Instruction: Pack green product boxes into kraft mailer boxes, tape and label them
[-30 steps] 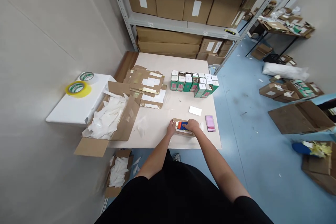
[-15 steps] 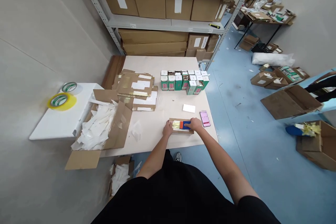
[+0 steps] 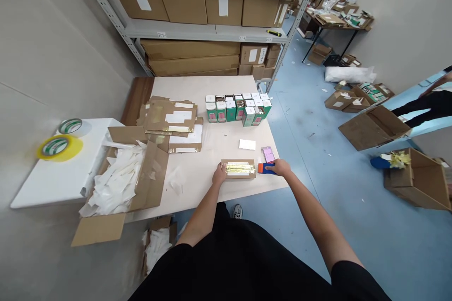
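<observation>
At the left hand [image 3: 219, 175]: fingers bent round the left end of a small brown carton [image 3: 243, 177], steadying it flat on the table [image 3: 219, 146].
Right of the carton: the right hand [image 3: 281, 168] grips a blue-and-orange hand tool [image 3: 267, 169], probably a tape dispenser, orange end toward the carton.
Just changed: half a second ago the tool lies over the carton's right half; now it is just past the right end.
Shiny tape strip [image 3: 240, 168]: bared along nearly the whole top; judging by this, the pass over that face is about complete. Whether tape still joins tool and carton, I cannot tell.
Ahead of the right hand: a pink flat item [image 3: 268, 154], blurred, just beyond the tool; a white card [image 3: 247, 144] farther left.
Farther ahead of both hands: green-and-white boxes [image 3: 238, 109].
</observation>
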### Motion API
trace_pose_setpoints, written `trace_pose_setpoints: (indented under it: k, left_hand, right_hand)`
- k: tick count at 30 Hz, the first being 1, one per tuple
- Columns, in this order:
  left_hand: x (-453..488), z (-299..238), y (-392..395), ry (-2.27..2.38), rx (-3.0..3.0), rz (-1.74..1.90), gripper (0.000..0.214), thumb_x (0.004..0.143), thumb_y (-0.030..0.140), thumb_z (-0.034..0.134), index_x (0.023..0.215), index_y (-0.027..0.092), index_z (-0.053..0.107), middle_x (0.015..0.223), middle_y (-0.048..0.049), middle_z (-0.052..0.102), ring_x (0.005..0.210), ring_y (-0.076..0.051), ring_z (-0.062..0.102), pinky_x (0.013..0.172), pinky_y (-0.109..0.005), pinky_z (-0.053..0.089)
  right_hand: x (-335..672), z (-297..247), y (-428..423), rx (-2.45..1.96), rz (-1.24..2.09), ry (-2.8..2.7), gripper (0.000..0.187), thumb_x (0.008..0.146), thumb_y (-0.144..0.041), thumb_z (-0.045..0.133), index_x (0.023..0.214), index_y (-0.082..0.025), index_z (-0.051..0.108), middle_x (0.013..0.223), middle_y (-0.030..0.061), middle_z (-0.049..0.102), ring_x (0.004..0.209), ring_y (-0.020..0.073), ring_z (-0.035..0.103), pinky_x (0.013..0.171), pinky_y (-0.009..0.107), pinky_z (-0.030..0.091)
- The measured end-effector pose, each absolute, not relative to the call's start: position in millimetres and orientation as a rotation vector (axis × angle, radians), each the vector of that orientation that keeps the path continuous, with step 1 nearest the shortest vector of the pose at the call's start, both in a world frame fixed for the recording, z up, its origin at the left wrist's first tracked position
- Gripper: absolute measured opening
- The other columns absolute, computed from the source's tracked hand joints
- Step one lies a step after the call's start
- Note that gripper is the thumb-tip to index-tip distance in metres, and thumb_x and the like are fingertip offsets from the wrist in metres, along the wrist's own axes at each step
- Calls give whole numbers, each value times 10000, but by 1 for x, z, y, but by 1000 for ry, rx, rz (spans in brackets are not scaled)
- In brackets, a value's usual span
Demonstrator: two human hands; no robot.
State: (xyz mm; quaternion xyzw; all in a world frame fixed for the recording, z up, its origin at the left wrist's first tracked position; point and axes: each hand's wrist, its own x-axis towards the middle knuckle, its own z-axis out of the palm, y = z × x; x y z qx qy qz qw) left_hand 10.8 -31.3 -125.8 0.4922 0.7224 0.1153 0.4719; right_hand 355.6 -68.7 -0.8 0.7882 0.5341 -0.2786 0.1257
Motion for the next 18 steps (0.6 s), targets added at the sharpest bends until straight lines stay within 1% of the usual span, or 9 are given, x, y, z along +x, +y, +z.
trace_pose_setpoints:
  k: [5,9,11,14,18]
  left_hand:
    - [11,-124,-32,1772,1191,253,639,1023,642,316,1504,263,499,1410,-154,670,1306,-369,625,1059,-484,475]
    - [4,-129,-31,1757,1197,269,678,1017,660,325,1532,247,478,1442,-169,646,1336,-372,604,1088,-494,460]
    - [-3,-133,-30,1753,1190,290,695,1017,661,326,1554,238,452,1494,-167,606,1371,-363,579,1117,-487,446]
    - [-16,-137,-26,1759,1168,308,710,1019,659,321,1570,223,426,1538,-162,566,1413,-341,546,1147,-453,436]
    - [-39,-136,-19,1796,1150,343,764,993,689,376,1553,174,443,1530,-206,561,1418,-356,540,1143,-436,445]
  right_hand:
    - [354,-2,-69,2317,-870,1526,480,814,-667,739,898,-195,747,1008,100,776,893,243,726,631,254,440]
    - [352,-2,-69,2313,-887,1544,476,810,-664,743,876,-193,743,1004,96,775,890,234,721,620,243,417]
    - [349,0,-69,2311,-917,1557,479,815,-672,736,855,-195,739,982,87,777,886,230,722,613,238,408]
    - [338,8,-67,2302,-989,1590,497,830,-693,712,807,-197,730,891,68,772,823,216,719,596,237,400]
    - [305,23,-58,2283,-969,1696,519,850,-714,680,798,-201,737,830,58,759,792,211,713,601,245,399]
